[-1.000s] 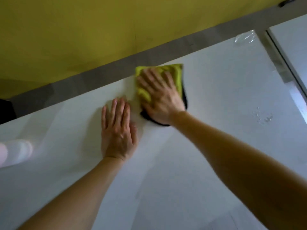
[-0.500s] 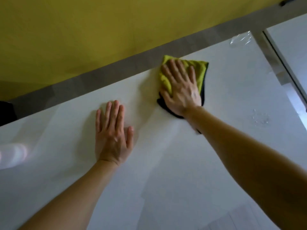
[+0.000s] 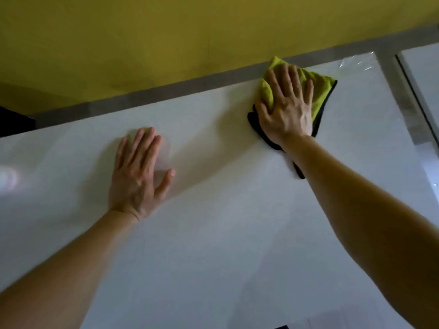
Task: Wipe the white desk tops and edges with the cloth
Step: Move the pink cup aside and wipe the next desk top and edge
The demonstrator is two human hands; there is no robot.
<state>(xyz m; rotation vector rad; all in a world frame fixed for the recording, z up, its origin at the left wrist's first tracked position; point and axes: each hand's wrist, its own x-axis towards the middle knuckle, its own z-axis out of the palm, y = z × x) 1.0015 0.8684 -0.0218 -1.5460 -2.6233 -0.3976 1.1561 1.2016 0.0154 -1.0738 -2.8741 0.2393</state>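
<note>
Two hands flat, fingers straight: left hand (image 3: pixel 136 176) on desk (image 3: pixel 213 245), right hand (image 3: pixel 287 108) pressing one cloth (image 3: pixel 319 95).

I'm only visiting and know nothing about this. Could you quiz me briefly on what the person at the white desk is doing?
1. Pick one: the left hand is A) flat on the bare desk, B) gripping a bottle, C) out of view.
2. True or false: the right hand presses the cloth near the desk's far edge.
3. Fill in: the cloth is yellow-green on top with ____ edging.
Key: 1 A; 2 true; 3 black.
</note>
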